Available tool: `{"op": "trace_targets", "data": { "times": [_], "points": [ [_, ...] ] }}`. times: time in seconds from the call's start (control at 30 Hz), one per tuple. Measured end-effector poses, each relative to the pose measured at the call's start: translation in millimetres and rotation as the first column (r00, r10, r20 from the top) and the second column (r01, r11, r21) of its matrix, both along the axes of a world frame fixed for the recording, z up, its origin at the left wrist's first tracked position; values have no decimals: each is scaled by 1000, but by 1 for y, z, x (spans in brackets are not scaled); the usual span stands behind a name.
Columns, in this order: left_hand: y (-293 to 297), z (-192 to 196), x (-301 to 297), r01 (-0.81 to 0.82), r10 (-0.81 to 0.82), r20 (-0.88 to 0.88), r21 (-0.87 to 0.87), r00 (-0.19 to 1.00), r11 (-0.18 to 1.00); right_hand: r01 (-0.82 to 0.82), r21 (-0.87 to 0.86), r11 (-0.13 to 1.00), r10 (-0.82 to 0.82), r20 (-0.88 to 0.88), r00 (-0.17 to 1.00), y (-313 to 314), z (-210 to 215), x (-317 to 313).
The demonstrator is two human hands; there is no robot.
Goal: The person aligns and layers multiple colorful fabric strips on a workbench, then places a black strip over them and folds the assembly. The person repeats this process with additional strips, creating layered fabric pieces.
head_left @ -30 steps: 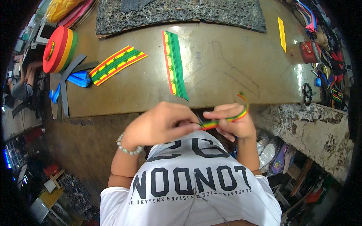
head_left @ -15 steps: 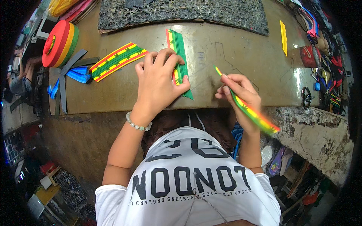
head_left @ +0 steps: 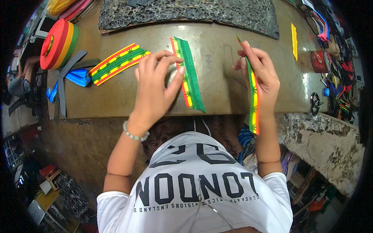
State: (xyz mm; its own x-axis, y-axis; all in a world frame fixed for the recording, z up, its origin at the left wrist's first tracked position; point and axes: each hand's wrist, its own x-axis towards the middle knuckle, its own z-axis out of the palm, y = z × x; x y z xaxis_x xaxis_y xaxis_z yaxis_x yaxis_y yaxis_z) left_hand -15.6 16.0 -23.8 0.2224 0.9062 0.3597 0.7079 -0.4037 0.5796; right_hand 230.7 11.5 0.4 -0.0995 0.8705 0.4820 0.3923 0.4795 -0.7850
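On the table in front of me lies a small layered stack of ribbon strips (head_left: 193, 83), red, yellow and green with leaf prints, slanted ends toward me. The thumb and bent forefinger of my left hand (head_left: 155, 83) close on its left edge; whether they grip one layer or more I cannot tell. Off to the right, my right hand (head_left: 264, 73) pinches a narrow ribbon strip (head_left: 254, 103) of the same pattern. It hangs down past the palm, its thin tip poking up above the fingers. Another length of patterned ribbon (head_left: 116, 64) lies left of my left hand.
A red, yellow and green ribbon roll (head_left: 58, 44) stands at the far left, beside grey strips (head_left: 62, 93) and blue ribbon (head_left: 79, 77). A rough dark slab (head_left: 186, 15) spans the back. Rightward are a yellow strip (head_left: 294, 40), red container (head_left: 319, 60) and black scissors (head_left: 315, 103).
My right hand has lifted away from me and turned, so its strip now hangs more upright. The strip stack has slid slightly toward me. My left fingers have drawn back to its left edge.
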Motion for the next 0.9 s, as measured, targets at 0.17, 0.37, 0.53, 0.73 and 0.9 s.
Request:
{"op": "trace_targets", "data": {
  "times": [0.17,0.37,0.53,0.73,0.9],
  "points": [
    [38,-6,-12,125,-125,-2,64,992,990,-96,-73,993,102,94,990,19,3,-14],
    [53,-11,-9,179,-162,-146,120,976,976,-158,-155,975,200,318,927,36,-3,-30],
    [58,-14,-10,198,-193,-56,104,980,975,-177,-166,970,227,367,902,33,-9,-40],
    [57,-9,-11,105,-114,38,192,993,976,-155,-172,973,203,319,926,29,-11,-44],
    [57,1,-12,224,-216,-59,296,974,928,-268,-259,928,304,112,946,20,-7,-39]
  ]
}}
